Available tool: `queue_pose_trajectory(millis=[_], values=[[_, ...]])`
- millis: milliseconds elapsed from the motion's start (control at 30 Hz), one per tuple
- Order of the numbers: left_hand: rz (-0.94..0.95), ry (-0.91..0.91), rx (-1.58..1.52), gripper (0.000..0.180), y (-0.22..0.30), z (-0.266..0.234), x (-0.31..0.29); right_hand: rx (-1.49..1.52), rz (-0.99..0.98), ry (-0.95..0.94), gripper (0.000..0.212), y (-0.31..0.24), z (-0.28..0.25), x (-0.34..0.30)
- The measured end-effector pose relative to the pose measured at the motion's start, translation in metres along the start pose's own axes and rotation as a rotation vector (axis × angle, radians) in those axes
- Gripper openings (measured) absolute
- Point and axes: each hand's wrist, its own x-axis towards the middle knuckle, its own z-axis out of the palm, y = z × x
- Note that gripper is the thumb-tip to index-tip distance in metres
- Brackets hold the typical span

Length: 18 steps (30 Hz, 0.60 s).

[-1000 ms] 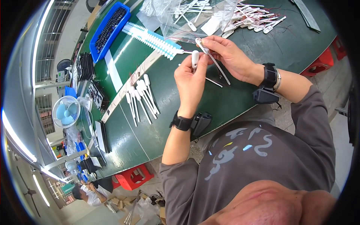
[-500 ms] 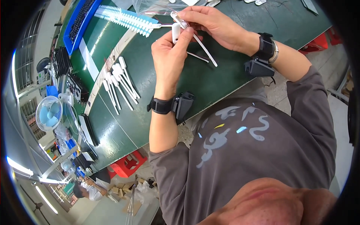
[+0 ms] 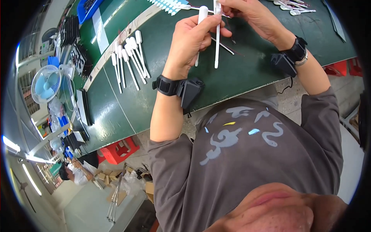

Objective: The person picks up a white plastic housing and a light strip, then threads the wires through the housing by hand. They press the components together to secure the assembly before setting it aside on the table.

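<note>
My left hand (image 3: 195, 34) is closed around two slim white plastic pieces. One is a white stick with a rounded, wider head (image 3: 203, 14), its thin stem coming out below my fingers. The other is a long white stick casing (image 3: 217, 42), upright between thumb and fingers, its wider upper part looking open or see-through. At that upper end my right hand (image 3: 257, 17) pinches the casing with its fingertips, partly cut off by the top edge. Behind my left hand a thin white stem (image 3: 224, 47) slants over the table, with fine dark wires near it.
Several finished-looking white sticks (image 3: 133, 58) lie fanned on the green table (image 3: 154, 104) to the left. Beyond them are a light blue sheet with white pieces (image 3: 172, 5), a blue bin (image 3: 85, 13) and a small fan (image 3: 46, 83). More white pieces (image 3: 295, 7) lie at the far right.
The view has shifted, so the table items appear displaced. The casing in my hands has turned from slanting to nearly upright, and my right hand is now at its upper end.
</note>
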Motion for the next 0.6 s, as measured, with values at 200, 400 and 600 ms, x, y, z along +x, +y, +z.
queue_pose_trajectory(millis=[200,400,600], values=[[-0.007,-0.012,-0.024,0.024,0.000,0.000,0.004,-0.028,0.012,0.027,0.014,-0.004,-0.002,0.001],[-0.006,-0.053,-0.005,0.030,0.000,0.000,0.009,0.017,0.018,0.080,0.015,-0.009,-0.001,0.002],[-0.092,-0.073,-0.024,0.039,0.005,0.003,0.001,0.053,-0.083,0.221,0.016,-0.012,-0.012,0.004]])
